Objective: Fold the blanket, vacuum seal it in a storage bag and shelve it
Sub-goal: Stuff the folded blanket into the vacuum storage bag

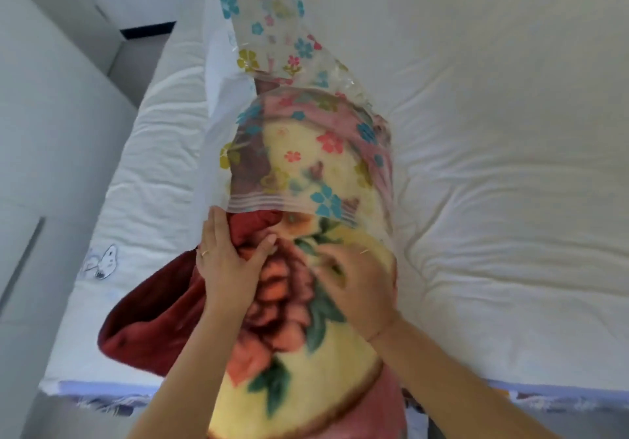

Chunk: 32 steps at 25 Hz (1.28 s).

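Both hands on yellow floral plush blanket point(292, 363), half inside clear flower-printed plastic bag point(269, 23): left hand point(226, 265) flat-fingered, pressing; right hand point(357, 285) blurred, grip indeterminate.

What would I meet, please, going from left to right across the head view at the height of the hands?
wall → butterfly print on the sheet → left hand → right hand → bed
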Each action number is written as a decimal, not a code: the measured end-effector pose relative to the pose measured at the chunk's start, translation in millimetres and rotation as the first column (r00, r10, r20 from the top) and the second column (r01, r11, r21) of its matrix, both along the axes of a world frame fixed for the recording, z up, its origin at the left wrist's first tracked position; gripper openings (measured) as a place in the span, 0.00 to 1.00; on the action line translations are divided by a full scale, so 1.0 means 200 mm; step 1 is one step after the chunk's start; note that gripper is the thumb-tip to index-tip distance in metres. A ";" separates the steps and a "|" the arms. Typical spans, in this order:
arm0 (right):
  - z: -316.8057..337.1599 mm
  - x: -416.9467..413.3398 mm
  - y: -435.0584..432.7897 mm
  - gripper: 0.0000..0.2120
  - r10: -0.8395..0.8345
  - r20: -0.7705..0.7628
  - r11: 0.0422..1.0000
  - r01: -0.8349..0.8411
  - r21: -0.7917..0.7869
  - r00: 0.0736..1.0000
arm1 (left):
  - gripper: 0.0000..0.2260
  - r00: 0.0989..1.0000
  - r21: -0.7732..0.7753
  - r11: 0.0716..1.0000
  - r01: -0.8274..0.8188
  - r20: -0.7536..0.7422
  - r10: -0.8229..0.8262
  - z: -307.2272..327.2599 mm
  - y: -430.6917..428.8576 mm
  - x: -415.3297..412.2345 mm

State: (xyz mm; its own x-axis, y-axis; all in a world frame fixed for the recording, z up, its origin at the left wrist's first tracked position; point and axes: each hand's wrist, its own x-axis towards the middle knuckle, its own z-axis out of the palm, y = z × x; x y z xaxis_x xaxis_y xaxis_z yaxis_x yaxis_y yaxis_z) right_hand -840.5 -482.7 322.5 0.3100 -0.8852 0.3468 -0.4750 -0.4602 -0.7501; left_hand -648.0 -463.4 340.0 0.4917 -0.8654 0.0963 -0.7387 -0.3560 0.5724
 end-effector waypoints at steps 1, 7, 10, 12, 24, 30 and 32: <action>0.02 -0.01 -0.06 0.16 -0.175 -0.044 0.967 0.163 -0.195 0.984 | 0.45 1.000 0.000 1.000 -0.001 0.008 0.001 -0.03 0.03 0.00; -0.03 0.00 -0.24 0.08 -0.202 -0.211 0.908 0.102 -0.407 0.956 | 0.44 0.986 0.005 0.999 0.037 0.160 -0.037 -0.22 0.13 -0.16; -0.09 -0.01 -0.13 0.09 -0.164 -0.112 0.909 0.106 -0.404 0.980 | 0.44 0.991 -0.025 0.999 0.024 0.129 -0.020 -0.29 0.13 -0.18; -0.11 0.00 0.07 0.11 -0.115 -0.103 0.928 0.070 -0.366 0.988 | 0.45 0.993 -0.005 1.000 0.019 0.114 -0.018 -0.35 0.17 -0.15; -0.36 0.06 0.36 0.11 -0.075 -0.214 0.972 0.024 -0.236 0.974 | 0.24 0.875 -0.228 0.877 0.423 0.355 -0.329 -0.28 0.48 0.06; -0.33 0.02 0.35 0.09 -0.014 -0.162 0.953 -0.036 -0.301 0.987 | 0.14 0.963 -0.248 0.954 -0.168 -0.247 0.106 -0.13 0.41 -0.02; -0.37 -0.05 0.34 0.07 0.015 -0.246 0.948 -0.092 -0.304 0.969 | 0.12 0.942 -0.199 0.949 -0.244 -0.280 0.184 -0.16 0.59 -0.01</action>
State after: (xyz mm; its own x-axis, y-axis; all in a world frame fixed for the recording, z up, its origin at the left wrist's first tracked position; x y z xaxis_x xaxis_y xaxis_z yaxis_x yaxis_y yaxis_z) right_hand -851.1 -413.9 249.4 0.4611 -0.7248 0.5119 -0.5894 -0.6814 -0.4339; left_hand -649.4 -345.3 307.9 0.6968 -0.7063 0.1248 -0.4780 -0.3276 0.8150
